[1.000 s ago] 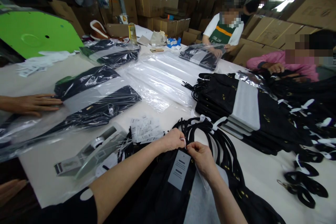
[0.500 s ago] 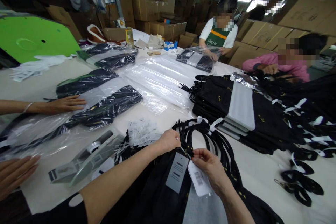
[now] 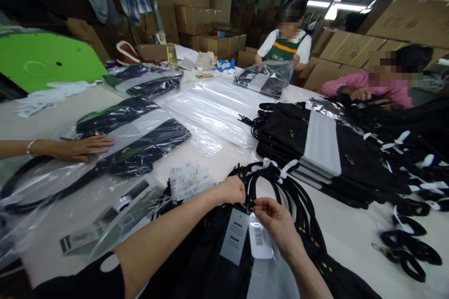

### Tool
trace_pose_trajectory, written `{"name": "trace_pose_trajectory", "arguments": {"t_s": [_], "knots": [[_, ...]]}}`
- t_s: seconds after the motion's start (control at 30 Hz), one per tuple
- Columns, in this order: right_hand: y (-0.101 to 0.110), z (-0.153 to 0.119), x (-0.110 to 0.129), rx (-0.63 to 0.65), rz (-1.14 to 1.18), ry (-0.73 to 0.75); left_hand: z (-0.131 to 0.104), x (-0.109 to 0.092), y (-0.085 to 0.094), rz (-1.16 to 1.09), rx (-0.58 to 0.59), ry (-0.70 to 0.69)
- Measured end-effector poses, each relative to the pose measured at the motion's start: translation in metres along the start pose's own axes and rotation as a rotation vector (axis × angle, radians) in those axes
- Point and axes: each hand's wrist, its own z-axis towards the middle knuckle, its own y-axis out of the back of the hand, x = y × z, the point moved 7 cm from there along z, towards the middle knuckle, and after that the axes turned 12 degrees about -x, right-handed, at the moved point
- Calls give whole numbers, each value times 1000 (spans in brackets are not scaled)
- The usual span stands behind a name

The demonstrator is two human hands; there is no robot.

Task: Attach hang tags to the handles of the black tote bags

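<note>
Left sleeve (image 3: 84, 276) black, one large white round dot (image 3: 110, 263) visible. Forearms (image 3: 171, 228), left hand (image 3: 231, 190), right hand (image 3: 275, 219) bare.

A green apron (image 3: 278, 52) is showing letters apparently reading "OMLUN". A white tag (image 3: 260, 239) is carrying a barcode, and a grey tag (image 3: 235, 237) beside it is displaying two dark bars and lines of print too small for reading. Cardboard boxes (image 3: 351, 50) at the right are bearing printed marks, too blurred for making out.
</note>
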Motion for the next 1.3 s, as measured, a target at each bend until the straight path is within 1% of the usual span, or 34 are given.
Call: {"name": "trace_pose_trajectory", "arguments": {"t_s": [0.17,0.37,0.53,0.73,0.83,0.9,1.0,1.1,1.2,1.3], "knots": [[1,3,0,-9,-81,53,-2,-6,0,140,46,-64],[0,0,6,6,-288,113,2,-13,-5,361,46,-133],[-3,2,11,-40,-412,143,4,-9,-5,424,-33,-125],[-1,5,4,-110,-468,165,2,-5,-1,418,-161,-131],[0,6,-1,-97,-454,165,1,-6,1,404,-209,-138],[1,8,-5,-86,-433,159,1,-6,2,386,-206,-138],[9,15,-12,-108,-399,110,3,-5,1,347,-145,-148],[14,23,-22,-121,-342,21,5,-5,-3,320,-74,-159],[11,27,-29,-76,-221,-68,5,-6,-6,291,-26,-164],[5,25,-32,-29,-68,-147,3,-8,-7,244,-2,-146]]}}
